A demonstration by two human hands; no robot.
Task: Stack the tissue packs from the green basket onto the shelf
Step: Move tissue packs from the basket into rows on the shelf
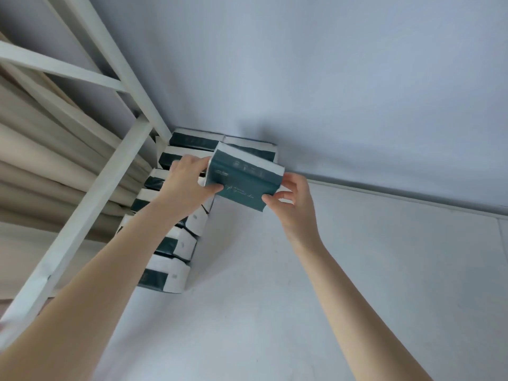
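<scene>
Holding: on my feed both hands are closed on one teal tissue pack (244, 180) with white ends, raised in front of the top of the stack (170, 268).
Left hand: the left hand (189, 182) grips the pack's left end, thumb on the front face and fingers wrapped behind.
Right hand: the right hand (291, 199) pinches the lower right corner between thumb and curled fingers.
Pack position: it is tilted, left end higher, and overlaps the topmost packs beside the white shelf frame (110, 171). I cannot tell whether it touches them yet.
Stack: a tall column of like packs runs along the pale wall (330, 78), and several lower ones sit skewed.
Risk, topple: I judge that pressing the new pack down off-centre could shove the uneven column sideways, since soft packs give under load.
Risk, slip: the right hand has only a corner, so the glossy wrap could slide out if the left lets go first.
Risk, fit: the top looks tight against the surface above, so the pack may jam or crumple.
Hidden: the green basket is out of view, and the left arm covers the stack's middle.
Unclear: the board the stack rests on is not shown. The beige curtain (41, 160) folds blur behind the frame, and the pack's print is unreadable.
</scene>
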